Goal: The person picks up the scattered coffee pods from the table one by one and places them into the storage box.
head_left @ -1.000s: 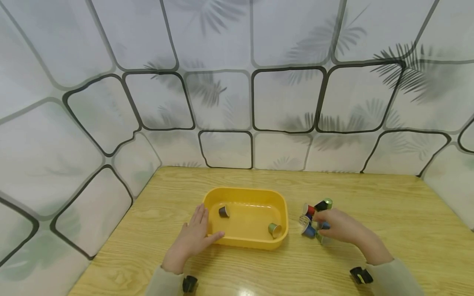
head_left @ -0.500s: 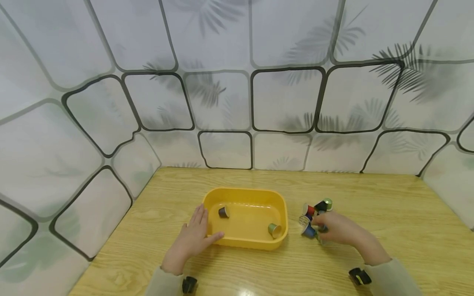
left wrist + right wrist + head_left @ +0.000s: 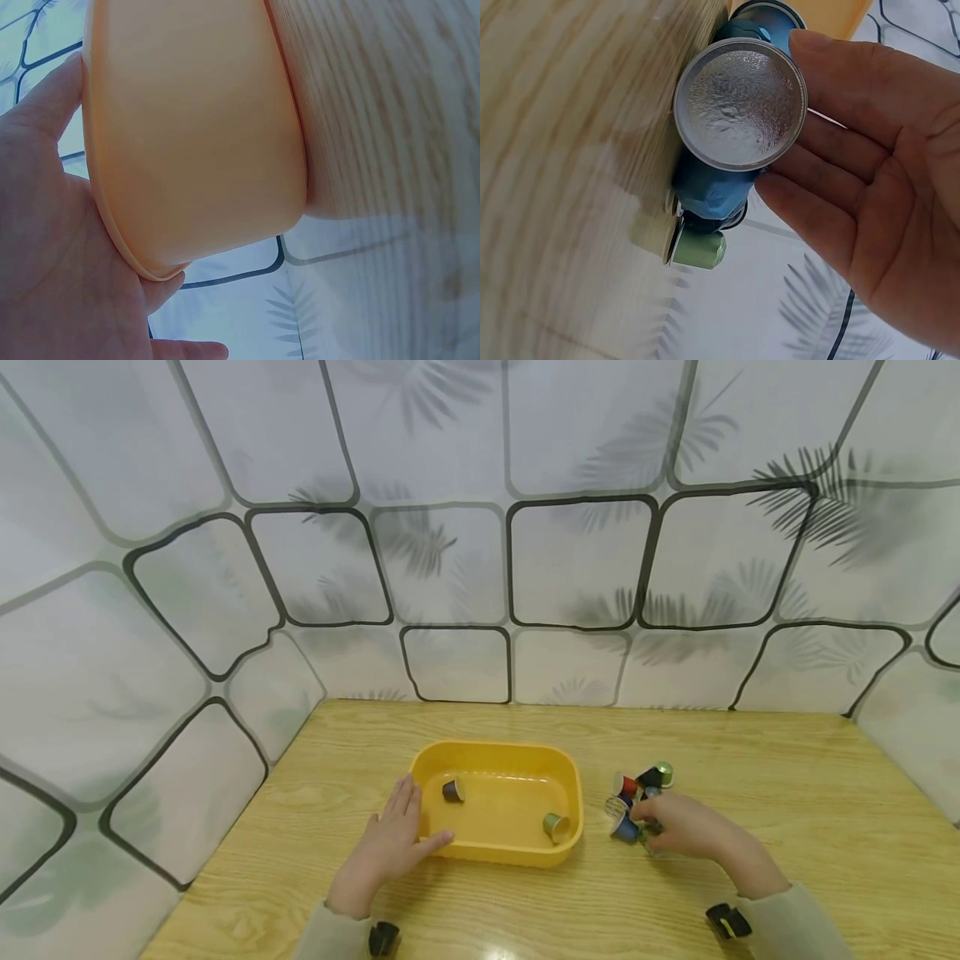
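Observation:
My left hand lies along the left end of a yellow plastic tray, thumb resting on its near rim. In the left wrist view, the fingers stretch along the tray wall. Inside the tray are a dark coffee capsule and a green coffee capsule. To the tray's right, my right hand reaches into a pile of coffee capsules, thumb and fingers pinching around one. A foil-lidded capsule faces the right wrist camera, partly hiding the fingertips and a blue capsule.
A red capsule, a blue capsule and a light green capsule lie in the pile on the wooden table. A patterned white wall covering rises behind and at both sides.
My right hand has shifted slightly down within the pile, its fingers closing in around a capsule. The left hand and the tray hold their place.

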A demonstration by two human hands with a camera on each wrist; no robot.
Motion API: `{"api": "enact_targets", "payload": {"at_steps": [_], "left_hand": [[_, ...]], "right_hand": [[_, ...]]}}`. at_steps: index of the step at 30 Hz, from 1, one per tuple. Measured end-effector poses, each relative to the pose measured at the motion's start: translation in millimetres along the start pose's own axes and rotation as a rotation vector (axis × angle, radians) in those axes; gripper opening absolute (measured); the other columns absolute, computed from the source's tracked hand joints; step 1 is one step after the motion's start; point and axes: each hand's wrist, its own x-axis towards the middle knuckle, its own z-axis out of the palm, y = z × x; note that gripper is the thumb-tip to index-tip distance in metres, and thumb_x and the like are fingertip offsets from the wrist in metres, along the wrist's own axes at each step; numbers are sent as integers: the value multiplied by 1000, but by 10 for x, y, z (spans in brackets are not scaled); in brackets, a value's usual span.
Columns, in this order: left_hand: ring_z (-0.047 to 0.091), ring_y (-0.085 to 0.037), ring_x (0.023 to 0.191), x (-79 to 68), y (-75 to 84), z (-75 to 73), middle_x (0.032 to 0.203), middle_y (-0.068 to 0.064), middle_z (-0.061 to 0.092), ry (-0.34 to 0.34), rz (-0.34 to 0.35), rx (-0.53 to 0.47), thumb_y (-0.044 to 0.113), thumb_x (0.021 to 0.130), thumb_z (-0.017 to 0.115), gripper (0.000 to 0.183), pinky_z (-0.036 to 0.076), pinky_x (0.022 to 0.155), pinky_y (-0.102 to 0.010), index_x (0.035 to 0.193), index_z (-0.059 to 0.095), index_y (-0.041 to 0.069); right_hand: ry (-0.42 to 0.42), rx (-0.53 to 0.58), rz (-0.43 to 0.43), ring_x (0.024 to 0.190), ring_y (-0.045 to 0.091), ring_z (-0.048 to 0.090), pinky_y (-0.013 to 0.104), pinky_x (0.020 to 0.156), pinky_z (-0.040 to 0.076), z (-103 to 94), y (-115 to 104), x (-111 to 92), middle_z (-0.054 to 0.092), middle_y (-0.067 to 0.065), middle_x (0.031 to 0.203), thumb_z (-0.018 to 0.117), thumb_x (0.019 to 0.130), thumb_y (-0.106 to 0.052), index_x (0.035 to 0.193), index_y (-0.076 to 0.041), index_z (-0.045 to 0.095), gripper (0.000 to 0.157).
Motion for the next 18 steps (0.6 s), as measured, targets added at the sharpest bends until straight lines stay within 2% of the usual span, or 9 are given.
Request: {"api": "enact_targets", "payload": {"at_steps": [4, 12, 18], "left_hand": [[2, -31, 132, 1, -2, 3, 145, -21, 2, -2, -1, 1, 54, 86, 45, 86, 17, 93, -63, 138, 15, -8], [2, -31, 132, -1, 0, -2, 144, -21, 3, -3, -2, -1, 53, 86, 45, 86, 16, 93, -64, 137, 16, -8], [2, -31, 132, 5, -5, 6, 144, -21, 4, 0, -1, 3, 53, 86, 46, 86, 17, 92, -64, 137, 16, -9]], "right_hand": [[-4, -19, 1, 66, 8, 43, 27, 56, 37, -3, -17, -1, 56, -8, 83, 66, 70, 0, 94, -8, 63, 25], [1, -20, -30, 60, 6, 36, 26, 52, 31, 1, -18, 8, 48, -9, 71, 63, 71, 2, 85, -12, 61, 21], [2, -40, -3, 64, 6, 39, 26, 55, 36, 13, -16, 0, 52, -9, 77, 64, 71, 1, 88, -11, 63, 21]]}}
